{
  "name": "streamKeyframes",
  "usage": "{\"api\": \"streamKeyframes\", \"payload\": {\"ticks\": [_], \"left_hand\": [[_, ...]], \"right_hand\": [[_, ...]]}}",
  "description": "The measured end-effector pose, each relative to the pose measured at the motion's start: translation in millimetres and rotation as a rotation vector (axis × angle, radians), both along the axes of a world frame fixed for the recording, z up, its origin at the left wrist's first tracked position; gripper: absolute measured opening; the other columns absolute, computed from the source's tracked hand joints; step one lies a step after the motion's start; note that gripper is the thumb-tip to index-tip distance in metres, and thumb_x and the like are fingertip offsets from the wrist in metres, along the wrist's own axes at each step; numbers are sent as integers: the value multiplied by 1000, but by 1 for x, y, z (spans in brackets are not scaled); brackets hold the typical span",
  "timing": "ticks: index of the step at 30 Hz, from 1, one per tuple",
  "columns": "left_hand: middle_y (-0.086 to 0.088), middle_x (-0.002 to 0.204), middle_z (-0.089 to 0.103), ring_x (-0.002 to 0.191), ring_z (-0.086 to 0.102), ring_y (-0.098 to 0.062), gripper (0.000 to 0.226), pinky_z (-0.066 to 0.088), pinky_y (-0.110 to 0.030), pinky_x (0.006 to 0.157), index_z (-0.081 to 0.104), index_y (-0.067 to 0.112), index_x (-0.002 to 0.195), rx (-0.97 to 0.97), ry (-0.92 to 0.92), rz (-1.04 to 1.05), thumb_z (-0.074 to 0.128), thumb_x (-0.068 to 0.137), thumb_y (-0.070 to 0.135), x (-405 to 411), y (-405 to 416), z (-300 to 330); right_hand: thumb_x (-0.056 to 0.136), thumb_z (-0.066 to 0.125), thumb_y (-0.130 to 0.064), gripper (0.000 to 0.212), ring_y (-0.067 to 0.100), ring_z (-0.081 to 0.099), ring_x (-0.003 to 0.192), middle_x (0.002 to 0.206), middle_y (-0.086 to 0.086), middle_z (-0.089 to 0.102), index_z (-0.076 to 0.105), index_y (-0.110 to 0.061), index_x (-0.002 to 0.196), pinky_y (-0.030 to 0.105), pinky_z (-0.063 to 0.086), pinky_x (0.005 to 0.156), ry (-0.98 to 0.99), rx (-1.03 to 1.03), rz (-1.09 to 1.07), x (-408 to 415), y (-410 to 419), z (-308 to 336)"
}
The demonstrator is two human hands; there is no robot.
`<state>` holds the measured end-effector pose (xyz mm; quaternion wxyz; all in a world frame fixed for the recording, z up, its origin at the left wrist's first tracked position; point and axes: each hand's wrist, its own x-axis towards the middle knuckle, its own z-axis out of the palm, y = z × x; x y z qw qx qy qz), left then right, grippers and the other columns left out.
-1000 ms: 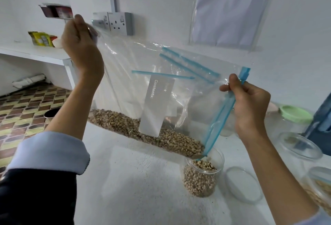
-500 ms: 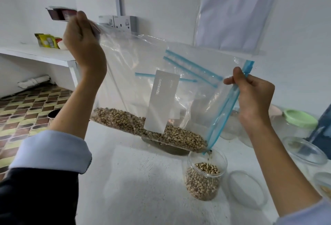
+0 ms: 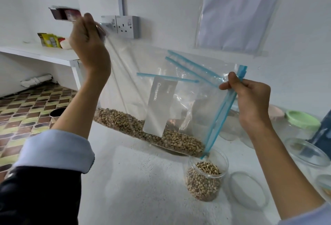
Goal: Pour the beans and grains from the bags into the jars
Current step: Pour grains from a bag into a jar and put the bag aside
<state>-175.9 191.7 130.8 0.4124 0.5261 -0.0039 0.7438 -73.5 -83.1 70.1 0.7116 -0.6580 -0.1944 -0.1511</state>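
Pouring: left hand (image 3: 89, 44) pinches bag (image 3: 143, 88) corner high, so beans (image 3: 152, 133) slide toward low mouth. Right hand (image 3: 250, 99) grip closed on blue zip edge (image 3: 220, 117), funnelling opening over jar (image 3: 206, 180) on surface (image 3: 134, 189), roughly half full.

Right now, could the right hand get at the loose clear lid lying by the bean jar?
Probably not: the right hand is busy pinching the bag by its blue zip edge. The lid lies uncovered right of the jar.
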Motion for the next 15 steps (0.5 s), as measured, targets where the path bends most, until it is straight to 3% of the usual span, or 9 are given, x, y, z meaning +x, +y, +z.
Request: {"api": "streamKeyframes", "payload": {"ticks": [6, 10, 15], "left_hand": [[17, 46, 42, 45, 35, 1, 40, 28, -12, 49, 40, 21, 60, -4, -6, -10, 36, 97, 10, 0, 1, 0], [7, 50, 41, 45, 36, -4, 40, 30, -14, 48, 41, 20, 59, -17, -8, 0, 36, 98, 12, 0, 3, -2], [16, 46, 43, 44, 38, -4, 41, 29, -15, 47, 42, 21, 58, -21, -23, -15, 37, 98, 12, -1, 7, -3]], "right_hand": [[88, 65, -30, 31, -6, 54, 60, 55, -15, 63, 67, -25, 57, 3, 39, 62, -11, 20, -4, 0, -2, -1], [89, 64, -30, 31, -3, 54, 62, 54, -16, 63, 67, -27, 59, 6, 40, 65, -65, 7, -4, -4, -5, -2], [90, 64, -29, 31, -4, 53, 59, 56, -12, 64, 67, -24, 59, 6, 40, 64, -51, 63, -15, -8, -2, -5]]}}
